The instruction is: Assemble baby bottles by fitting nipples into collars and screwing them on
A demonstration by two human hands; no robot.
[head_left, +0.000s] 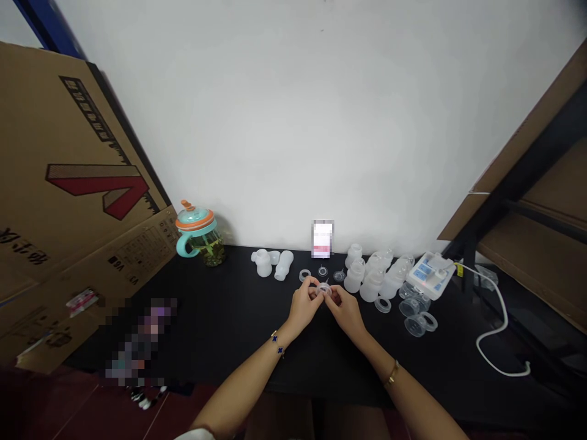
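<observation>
My left hand (302,304) and my right hand (347,313) meet over the black table, fingers closed on opposite sides of a translucent bottle collar ring (323,286). A small clear tip stands up from the ring's middle. Just beyond my fingers lie another collar ring (305,275), a clear bottle nipple (323,271) and a second nipple (339,276). To the right stand several frosted baby bottles (372,284), some with nipple tops. Near them are a loose ring (383,304) and clear caps (414,326). White bottle-like parts (263,263) sit at the back left.
A lit phone-like screen (323,238) leans against the wall. A glass jug (200,235) with a turquoise handle stands at the back left. On the right, a white power strip (431,275) trails a cable (505,311). Cardboard boxes (92,177) border the left side.
</observation>
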